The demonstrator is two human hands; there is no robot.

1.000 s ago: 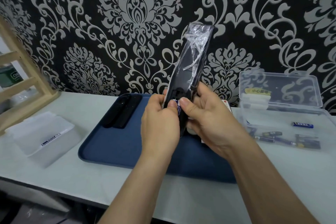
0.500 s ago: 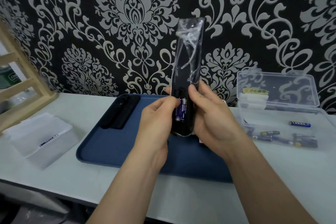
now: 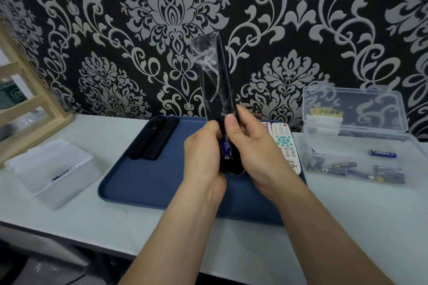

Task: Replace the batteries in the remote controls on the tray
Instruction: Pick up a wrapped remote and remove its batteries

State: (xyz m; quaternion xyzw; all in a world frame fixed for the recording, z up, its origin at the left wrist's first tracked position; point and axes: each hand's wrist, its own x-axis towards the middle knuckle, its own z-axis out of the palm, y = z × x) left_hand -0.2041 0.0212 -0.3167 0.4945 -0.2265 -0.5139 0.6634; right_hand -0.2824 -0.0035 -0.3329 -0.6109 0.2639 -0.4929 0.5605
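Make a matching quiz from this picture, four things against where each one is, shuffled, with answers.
1 black film-wrapped remote control
2 white remote control, green buttons
3 lone blue battery
4 frosted white plastic box

A table, left of blue tray
B upright in left hand and right hand
C right side of tray
D inside clear plastic box

Pairs: 1-B, 2-C, 3-D, 4-A

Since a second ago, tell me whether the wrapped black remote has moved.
Yes: the top of the wrapped black remote has swung from leaning right to leaning left, judged against the wallpaper.
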